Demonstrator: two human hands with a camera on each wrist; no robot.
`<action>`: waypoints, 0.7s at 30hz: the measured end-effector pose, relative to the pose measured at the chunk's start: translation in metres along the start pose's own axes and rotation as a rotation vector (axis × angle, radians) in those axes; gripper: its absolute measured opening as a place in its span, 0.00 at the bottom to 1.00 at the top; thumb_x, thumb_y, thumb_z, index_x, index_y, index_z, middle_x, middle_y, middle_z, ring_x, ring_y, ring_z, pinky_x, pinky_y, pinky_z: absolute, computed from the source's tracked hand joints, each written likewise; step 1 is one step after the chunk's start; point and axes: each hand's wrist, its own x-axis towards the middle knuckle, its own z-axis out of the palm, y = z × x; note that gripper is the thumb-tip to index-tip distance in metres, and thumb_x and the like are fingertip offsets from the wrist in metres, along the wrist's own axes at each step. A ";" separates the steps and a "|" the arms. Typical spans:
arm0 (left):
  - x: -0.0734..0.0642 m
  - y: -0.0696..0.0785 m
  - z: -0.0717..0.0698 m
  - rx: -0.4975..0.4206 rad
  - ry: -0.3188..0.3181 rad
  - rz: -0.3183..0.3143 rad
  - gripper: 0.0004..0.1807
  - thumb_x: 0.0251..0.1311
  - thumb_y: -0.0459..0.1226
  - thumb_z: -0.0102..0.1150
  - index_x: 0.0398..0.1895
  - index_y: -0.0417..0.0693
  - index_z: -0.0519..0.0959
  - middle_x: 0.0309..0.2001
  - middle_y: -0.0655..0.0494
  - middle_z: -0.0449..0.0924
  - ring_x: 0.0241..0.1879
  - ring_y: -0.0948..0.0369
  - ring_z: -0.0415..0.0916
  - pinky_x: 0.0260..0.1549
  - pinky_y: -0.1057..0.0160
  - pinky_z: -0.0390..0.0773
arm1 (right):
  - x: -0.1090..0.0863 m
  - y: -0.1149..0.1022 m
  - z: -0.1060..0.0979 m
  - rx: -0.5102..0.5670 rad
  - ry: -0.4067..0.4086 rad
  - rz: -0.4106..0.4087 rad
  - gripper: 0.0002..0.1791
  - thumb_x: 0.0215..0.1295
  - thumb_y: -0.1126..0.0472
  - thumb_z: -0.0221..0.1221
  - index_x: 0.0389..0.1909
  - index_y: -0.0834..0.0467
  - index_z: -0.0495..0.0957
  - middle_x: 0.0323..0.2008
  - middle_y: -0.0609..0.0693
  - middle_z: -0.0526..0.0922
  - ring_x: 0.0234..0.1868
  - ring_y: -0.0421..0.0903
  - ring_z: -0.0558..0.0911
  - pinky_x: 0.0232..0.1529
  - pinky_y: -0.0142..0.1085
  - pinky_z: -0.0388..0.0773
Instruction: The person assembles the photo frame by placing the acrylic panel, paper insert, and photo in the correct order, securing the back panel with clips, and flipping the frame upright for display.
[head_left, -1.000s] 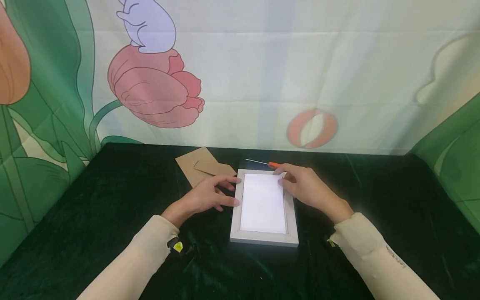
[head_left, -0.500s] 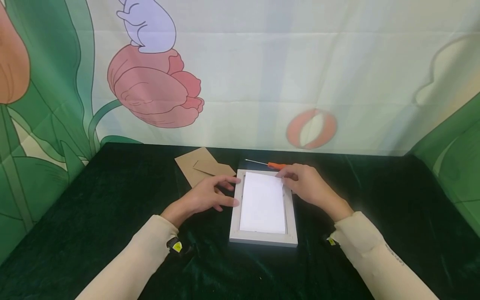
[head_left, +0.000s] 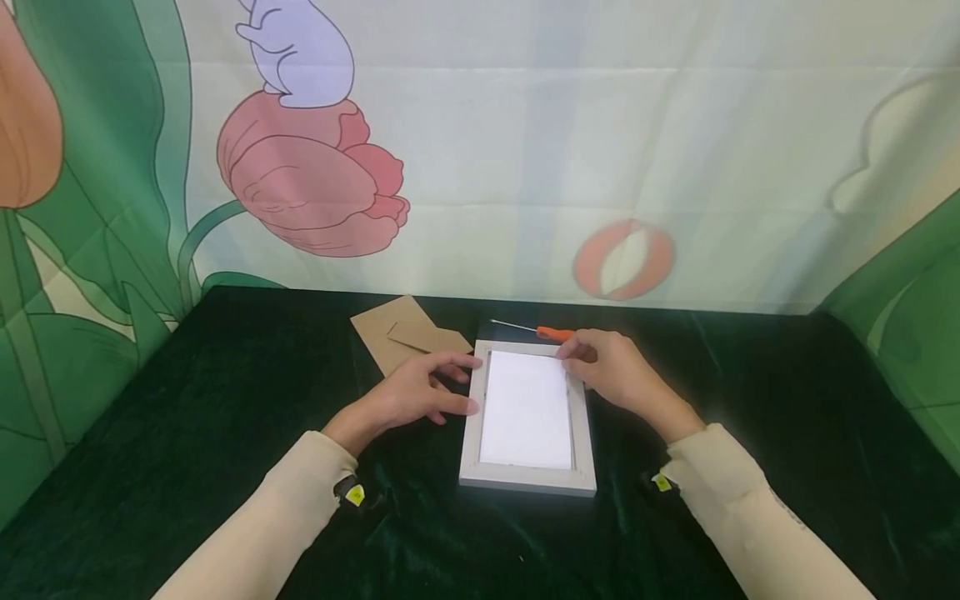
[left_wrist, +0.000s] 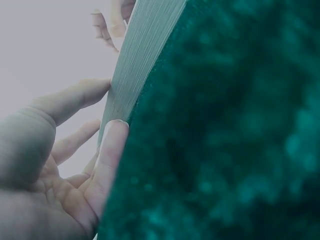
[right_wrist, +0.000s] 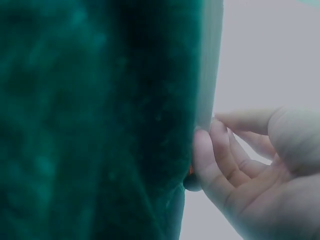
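A white picture frame (head_left: 528,478) lies on the dark green cloth, its opening showing the back recess. Inside that recess is a white sheet (head_left: 525,412), with a narrow gap along its upper and side edges. My left hand (head_left: 408,387) touches the frame's left side with its thumb and fingertips, the fingers loosely extended; the left wrist view shows them at the frame's side wall (left_wrist: 135,60). At the upper right corner my right hand (head_left: 618,371) pinches the sheet's corner between thumb and forefinger. In the right wrist view these fingertips are right at the frame's edge (right_wrist: 210,65).
Behind my left hand lies a brown backing board (head_left: 382,321) with its stand flap (head_left: 431,336). A screwdriver (head_left: 551,333) with an orange handle rests just beyond the frame, near my right fingers. A printed curtain (head_left: 480,167) hangs at the back of the dark green cloth (head_left: 262,433).
The sheet's upper end has shifted slightly in the recess, rising and then settling lower, as my right fingers closed in at its corner. My left hand and the frame stay nearly still.
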 end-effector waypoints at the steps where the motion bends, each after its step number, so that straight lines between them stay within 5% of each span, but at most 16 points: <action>1: 0.000 0.000 0.000 -0.001 0.000 -0.001 0.36 0.61 0.41 0.77 0.73 0.52 0.76 0.61 0.45 0.77 0.42 0.51 0.83 0.41 0.55 0.89 | 0.000 0.001 0.000 -0.001 -0.001 0.000 0.11 0.72 0.65 0.68 0.53 0.60 0.85 0.56 0.60 0.85 0.49 0.57 0.85 0.52 0.47 0.87; 21: 0.001 -0.001 0.000 0.003 -0.001 0.002 0.35 0.62 0.41 0.77 0.73 0.52 0.76 0.60 0.45 0.78 0.41 0.51 0.84 0.40 0.55 0.89 | 0.005 0.009 0.014 0.049 0.063 0.064 0.11 0.71 0.63 0.69 0.51 0.60 0.85 0.47 0.57 0.86 0.43 0.55 0.84 0.45 0.41 0.88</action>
